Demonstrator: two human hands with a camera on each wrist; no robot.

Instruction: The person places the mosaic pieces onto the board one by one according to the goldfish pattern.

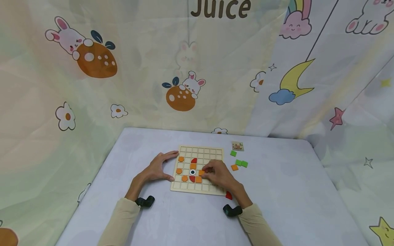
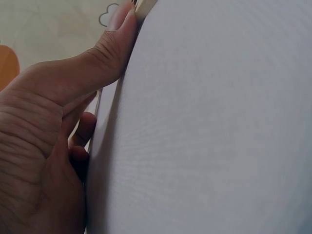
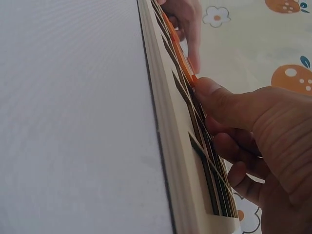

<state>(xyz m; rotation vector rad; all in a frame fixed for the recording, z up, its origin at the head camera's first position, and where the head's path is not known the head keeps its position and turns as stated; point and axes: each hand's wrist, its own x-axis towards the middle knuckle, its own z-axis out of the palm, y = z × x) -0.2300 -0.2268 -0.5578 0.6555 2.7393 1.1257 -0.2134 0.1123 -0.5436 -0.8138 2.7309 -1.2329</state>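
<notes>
A square wooden grid board (image 1: pixel 197 187) lies on the table, holding orange round pieces (image 1: pixel 179 171), red quarter pieces (image 1: pixel 194 160), orange squares and a black-and-white round piece (image 1: pixel 192 172). My left hand (image 1: pixel 155 167) rests against the board's left edge, thumb and forefinger spread apart; its thumb touches the edge in the left wrist view. My right hand (image 1: pixel 219 174) is over the board's right half, its thumb and forefinger at an orange square (image 1: pixel 201 173). In the right wrist view the right hand (image 3: pixel 263 131) has its thumb tip on an orange piece, the other fingers curled.
Green squares (image 1: pixel 238 162) and an orange square (image 1: pixel 234 167) lie right of the board. A small patterned card (image 1: pixel 237 146) is behind them. A red piece (image 1: pixel 228 195) lies at the board's front right corner, beside the right wrist. A printed cloth hangs behind the table.
</notes>
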